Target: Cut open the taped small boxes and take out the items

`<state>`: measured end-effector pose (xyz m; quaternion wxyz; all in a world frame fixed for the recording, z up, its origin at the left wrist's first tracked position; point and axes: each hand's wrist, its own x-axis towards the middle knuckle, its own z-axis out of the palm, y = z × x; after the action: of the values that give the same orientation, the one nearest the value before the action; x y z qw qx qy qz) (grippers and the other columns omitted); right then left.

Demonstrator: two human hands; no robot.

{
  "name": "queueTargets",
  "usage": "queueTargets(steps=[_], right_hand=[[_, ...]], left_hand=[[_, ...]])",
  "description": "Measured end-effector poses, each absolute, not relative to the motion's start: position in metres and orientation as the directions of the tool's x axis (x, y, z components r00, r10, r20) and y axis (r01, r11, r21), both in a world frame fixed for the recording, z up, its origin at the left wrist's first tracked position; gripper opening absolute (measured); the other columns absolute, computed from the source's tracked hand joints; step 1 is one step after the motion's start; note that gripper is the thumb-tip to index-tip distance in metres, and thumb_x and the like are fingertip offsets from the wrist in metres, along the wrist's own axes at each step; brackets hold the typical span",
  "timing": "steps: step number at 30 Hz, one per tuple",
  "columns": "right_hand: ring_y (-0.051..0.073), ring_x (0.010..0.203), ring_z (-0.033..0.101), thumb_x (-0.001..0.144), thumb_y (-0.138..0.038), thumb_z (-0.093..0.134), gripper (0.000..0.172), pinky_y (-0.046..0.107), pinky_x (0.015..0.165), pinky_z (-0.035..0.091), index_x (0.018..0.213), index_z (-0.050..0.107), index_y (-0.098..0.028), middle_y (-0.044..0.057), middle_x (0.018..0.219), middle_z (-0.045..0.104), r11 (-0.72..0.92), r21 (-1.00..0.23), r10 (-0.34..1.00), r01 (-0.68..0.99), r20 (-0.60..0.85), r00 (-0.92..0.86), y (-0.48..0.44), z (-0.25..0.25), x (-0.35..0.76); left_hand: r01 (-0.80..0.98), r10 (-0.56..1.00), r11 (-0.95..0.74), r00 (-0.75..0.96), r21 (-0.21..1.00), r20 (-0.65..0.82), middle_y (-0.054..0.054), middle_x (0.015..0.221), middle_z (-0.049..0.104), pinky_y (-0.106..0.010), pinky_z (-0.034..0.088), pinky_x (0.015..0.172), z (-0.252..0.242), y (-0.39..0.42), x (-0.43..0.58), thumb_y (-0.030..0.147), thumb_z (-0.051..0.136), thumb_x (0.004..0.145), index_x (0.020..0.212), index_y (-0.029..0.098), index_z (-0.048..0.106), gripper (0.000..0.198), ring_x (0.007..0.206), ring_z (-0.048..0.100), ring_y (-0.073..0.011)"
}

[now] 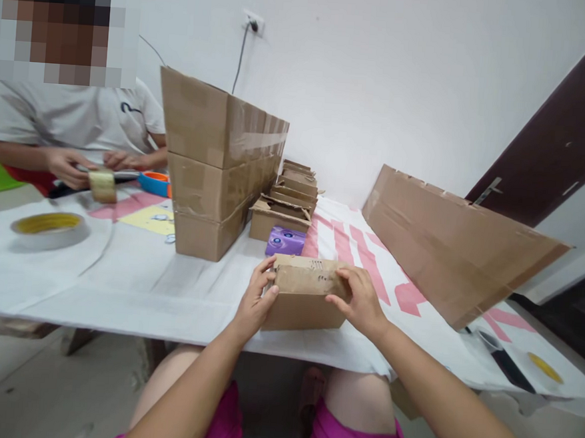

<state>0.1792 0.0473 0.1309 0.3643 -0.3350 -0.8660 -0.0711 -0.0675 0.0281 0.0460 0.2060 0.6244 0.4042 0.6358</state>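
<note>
A small brown cardboard box (306,308) sits near the table's front edge, with tape and dark marks on its top. My left hand (257,295) grips its left end, thumb at the front and fingers around the side. On the right, my right hand (362,298) holds the box by its top and right end, the thumb in front. Right behind the box lies a purple box (285,241) with round printed designs. Farther back stands a row of open cardboard boxes (278,219). What is inside the held box cannot be seen.
Stacked cardboard boxes (199,186) rise to the left; a large cardboard sheet (451,247) leans at right. A tape roll (46,228) lies at left. A knife (510,367) rests at right. Across the table, a person's hand (68,166) is beside another tape roll (102,186).
</note>
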Motion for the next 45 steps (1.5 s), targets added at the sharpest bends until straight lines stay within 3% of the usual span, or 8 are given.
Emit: queueTargets(steps=[6,10,15,20,26,36,40,45], right_hand=[[0.026,0.103,0.057,0.082,-0.032,0.069,0.022,0.046,0.089,0.050,0.101,0.063,-0.022,0.010,0.107,0.062,0.819,-0.130,0.501,0.558,0.636,-0.587,0.058,0.141,0.172],[0.025,0.108,0.056,0.083,-0.034,0.069,0.033,0.043,0.092,0.050,0.111,0.060,-0.022,0.010,0.113,0.062,0.835,-0.158,0.498,0.527,0.624,-0.602,0.050,0.150,0.183],[0.024,0.104,0.059,0.090,-0.035,0.057,0.024,0.042,0.090,0.049,0.108,0.061,-0.020,0.009,0.106,0.065,0.690,-0.197,0.651,0.697,0.591,-0.477,0.040,0.134,0.242],[0.028,0.111,0.059,0.086,-0.029,0.058,0.031,0.045,0.095,0.046,0.114,0.063,-0.019,0.013,0.116,0.065,0.351,-0.129,0.930,0.928,0.169,-0.328,0.034,0.082,0.320],[0.030,0.107,0.061,0.076,-0.012,0.057,0.043,0.044,0.092,0.046,0.119,0.062,-0.015,0.016,0.112,0.067,0.274,-0.113,0.959,0.955,0.104,-0.262,0.025,0.040,0.359],[0.024,0.090,0.062,0.080,-0.022,0.054,0.028,0.037,0.077,0.050,0.108,0.051,-0.019,0.009,0.102,0.059,0.368,-0.176,0.877,0.913,0.393,-0.277,0.032,0.085,0.364],[0.022,0.074,0.061,0.091,-0.029,0.049,0.021,0.033,0.063,0.046,0.109,0.049,-0.019,0.007,0.090,0.063,0.658,0.024,0.610,0.752,0.569,-0.552,0.036,0.127,0.329],[0.024,0.079,0.059,0.093,-0.038,0.053,0.026,0.035,0.069,0.044,0.109,0.056,-0.018,0.010,0.092,0.064,0.708,0.331,0.453,0.624,0.465,-0.761,0.055,0.152,0.274]], left_hand=[[0.236,0.771,-0.585,-0.135,0.776,0.622,-0.015,0.144,0.039,-0.050,0.030,0.113,0.047,0.028,-0.069,0.051,0.043,0.090,0.093,0.020,0.057,0.034,0.137,0.036,-0.0285],[0.250,0.775,-0.578,-0.131,0.777,0.619,-0.014,0.144,0.041,-0.051,0.030,0.112,0.048,0.028,-0.070,0.048,0.045,0.089,0.093,0.020,0.058,0.032,0.137,0.036,-0.0290],[0.322,0.776,-0.506,-0.235,0.800,0.585,-0.013,0.134,0.051,-0.050,0.043,0.101,0.063,0.024,-0.070,0.037,0.052,0.084,0.117,0.022,0.050,0.036,0.126,0.049,-0.0286],[0.688,0.597,-0.543,-0.088,0.482,0.798,-0.011,0.132,0.052,-0.050,0.036,0.107,0.106,0.021,-0.059,0.015,0.054,0.077,0.117,0.022,0.057,0.041,0.126,0.046,-0.0298],[0.667,0.585,-0.731,0.504,0.144,0.635,-0.003,0.138,0.053,-0.054,0.025,0.111,0.149,0.044,-0.022,0.003,0.053,0.074,0.106,0.031,0.069,0.045,0.138,0.031,-0.0316],[0.654,0.818,-0.558,0.328,0.512,0.473,-0.004,0.083,0.069,-0.030,0.046,0.075,0.157,0.076,0.000,0.018,0.054,0.077,0.080,0.022,0.069,0.015,0.080,0.061,-0.0207],[0.644,0.870,-0.477,0.248,0.598,0.427,-0.002,0.078,0.068,-0.027,0.044,0.068,0.153,0.078,0.004,0.020,0.055,0.077,0.078,0.020,0.066,0.011,0.075,0.060,-0.0196],[0.594,0.903,-0.423,0.212,0.684,0.374,0.000,0.069,0.063,-0.026,0.043,0.063,0.153,0.079,0.008,0.020,0.056,0.074,0.075,0.019,0.063,0.007,0.069,0.058,-0.0174]])
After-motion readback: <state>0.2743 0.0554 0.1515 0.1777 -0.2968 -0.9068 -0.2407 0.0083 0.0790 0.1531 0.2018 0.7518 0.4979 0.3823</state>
